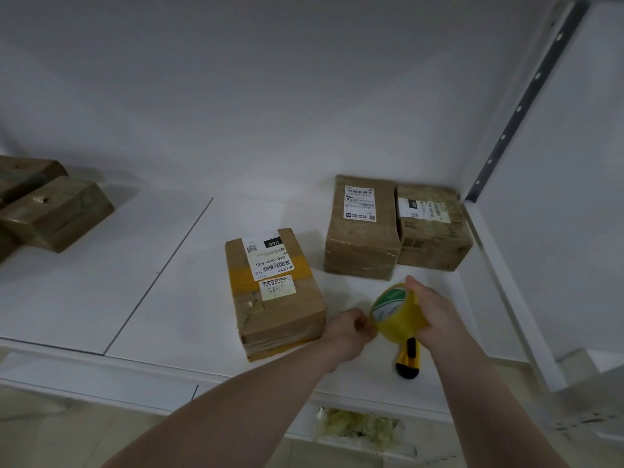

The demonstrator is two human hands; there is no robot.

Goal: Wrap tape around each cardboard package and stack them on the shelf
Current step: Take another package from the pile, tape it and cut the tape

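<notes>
The utility knife [407, 361], yellow and black, lies on the white shelf [169, 282] low in the frame, its upper end hidden behind the tape roll [398, 315]. At the far left edge, dark brown wrapped packages [57, 214] are cut off by the frame, and their labels cannot be made out. Below the shelf's front edge, a crumpled heap of clear tape or film [358, 425] is blurred.

The shelf is a white board with a thin seam running diagonally left of centre; a white wall stands behind it, and a perforated metal upright [516, 113] rises at the upper right.

The nearest cardboard package [273, 288] sits at the frame's centre, long axis running from the front edge away toward the wall, label side up, with a yellow tape band across it. Two more packages [395, 228] stand touching side by side in the right rear corner.

The right hand [435, 312] grips the yellow tape roll, held above the shelf right of the nearest package. The left hand [351, 329] pinches the tape's loose end at the roll's left side.
</notes>
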